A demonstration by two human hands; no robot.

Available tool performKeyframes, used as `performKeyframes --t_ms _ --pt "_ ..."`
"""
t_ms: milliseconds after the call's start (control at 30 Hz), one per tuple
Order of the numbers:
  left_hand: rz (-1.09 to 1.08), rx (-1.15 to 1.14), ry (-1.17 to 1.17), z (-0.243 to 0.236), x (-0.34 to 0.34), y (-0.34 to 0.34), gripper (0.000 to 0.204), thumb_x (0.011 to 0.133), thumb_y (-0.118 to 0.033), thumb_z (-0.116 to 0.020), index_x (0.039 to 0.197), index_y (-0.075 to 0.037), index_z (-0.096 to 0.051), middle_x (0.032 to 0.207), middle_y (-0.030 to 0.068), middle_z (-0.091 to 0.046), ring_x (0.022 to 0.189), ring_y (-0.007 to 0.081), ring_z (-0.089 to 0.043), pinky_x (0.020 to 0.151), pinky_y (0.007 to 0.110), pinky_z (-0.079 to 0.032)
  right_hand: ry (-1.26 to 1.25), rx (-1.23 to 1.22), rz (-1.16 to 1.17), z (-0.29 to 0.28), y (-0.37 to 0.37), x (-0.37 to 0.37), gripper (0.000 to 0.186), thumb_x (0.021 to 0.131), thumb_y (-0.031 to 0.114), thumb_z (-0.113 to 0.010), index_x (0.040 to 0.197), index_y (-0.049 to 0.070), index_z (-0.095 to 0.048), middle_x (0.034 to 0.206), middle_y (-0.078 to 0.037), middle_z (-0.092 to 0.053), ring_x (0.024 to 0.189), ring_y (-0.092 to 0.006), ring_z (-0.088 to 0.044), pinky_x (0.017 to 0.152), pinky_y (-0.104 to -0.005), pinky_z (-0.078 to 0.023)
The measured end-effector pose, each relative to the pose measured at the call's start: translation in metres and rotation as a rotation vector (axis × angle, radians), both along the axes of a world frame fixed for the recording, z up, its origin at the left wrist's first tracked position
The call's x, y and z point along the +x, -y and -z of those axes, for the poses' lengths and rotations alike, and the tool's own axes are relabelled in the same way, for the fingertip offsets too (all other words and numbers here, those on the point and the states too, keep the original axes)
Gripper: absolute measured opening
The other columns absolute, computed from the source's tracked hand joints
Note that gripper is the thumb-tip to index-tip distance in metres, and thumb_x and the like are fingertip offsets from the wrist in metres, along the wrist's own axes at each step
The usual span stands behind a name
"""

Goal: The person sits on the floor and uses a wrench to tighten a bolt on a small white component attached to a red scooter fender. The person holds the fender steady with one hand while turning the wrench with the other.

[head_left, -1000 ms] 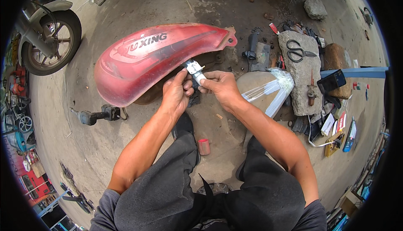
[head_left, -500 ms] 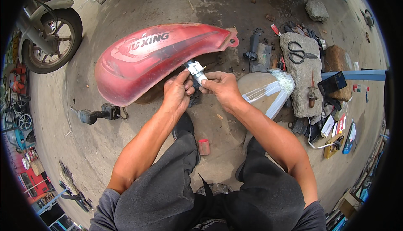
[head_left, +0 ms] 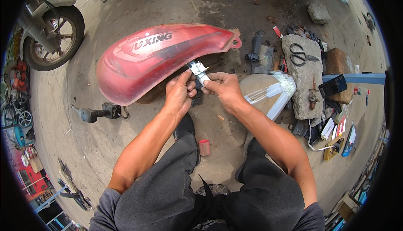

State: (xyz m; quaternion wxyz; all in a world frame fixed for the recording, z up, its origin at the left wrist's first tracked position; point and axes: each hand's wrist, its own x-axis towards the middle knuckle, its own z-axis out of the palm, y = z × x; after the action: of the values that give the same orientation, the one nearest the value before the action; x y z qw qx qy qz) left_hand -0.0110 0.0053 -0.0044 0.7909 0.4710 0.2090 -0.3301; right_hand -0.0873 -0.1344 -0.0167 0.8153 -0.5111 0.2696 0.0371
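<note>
A red motorcycle fuel tank [head_left: 142, 59] lies on its side on the ground in front of me. At its lower edge sits a silver fuel tap [head_left: 198, 68] with a rounded lower cup. My left hand [head_left: 179, 93] pinches the tap from the left, thumb raised against it and fingers curled. From the right, my right hand [head_left: 224, 90] grips the cup end between thumb and fingers. The spot where the tap meets the tank is partly hidden by the tank's edge and my fingers.
A cordless power tool [head_left: 96, 112] lies left of the tank, near a motorcycle wheel [head_left: 54, 38]. Between my feet stands a small red cup [head_left: 204, 147]. To the right, a stone slab [head_left: 302, 92] bears scissors [head_left: 301, 55], beside a phone [head_left: 333, 85] and a plastic-wrapped bundle [head_left: 282, 90].
Both hands keep their hold on the fuel tap, with only a slight shift of the fingers. The whole view has moved a little; the tank stays in place.
</note>
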Motion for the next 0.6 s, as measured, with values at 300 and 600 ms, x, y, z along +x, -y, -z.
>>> performKeyframes --t_ms 300,600 --pt "0.003 -0.013 0.012 0.0046 0.0028 -0.0015 0.013 0.092 -0.011 -0.063 0.092 -0.002 -0.054 0.081 0.0044 -0.052 0.057 0.0075 -0.041 0.045 0.022 -0.031 -0.005 0.021 0.008 0.0001 -0.001 0.0009 0.031 0.086 0.005 -0.068 0.11 -0.013 -0.061 0.091 -0.014 -0.068 0.076 -0.0155 -0.066 0.067 -0.0242 -0.053" --pt "0.0 0.002 -0.009 -0.0002 -0.0009 0.0005 0.013 0.093 -0.013 -0.063 0.092 -0.003 -0.055 0.08 0.0035 -0.051 0.058 0.0074 -0.041 0.045 0.022 -0.031 0.005 0.029 -0.002 0.0023 0.0001 -0.0002 0.032 0.086 0.007 -0.068 0.11 -0.013 -0.061 0.093 -0.014 -0.068 0.077 -0.0165 -0.067 0.07 -0.0262 -0.054"
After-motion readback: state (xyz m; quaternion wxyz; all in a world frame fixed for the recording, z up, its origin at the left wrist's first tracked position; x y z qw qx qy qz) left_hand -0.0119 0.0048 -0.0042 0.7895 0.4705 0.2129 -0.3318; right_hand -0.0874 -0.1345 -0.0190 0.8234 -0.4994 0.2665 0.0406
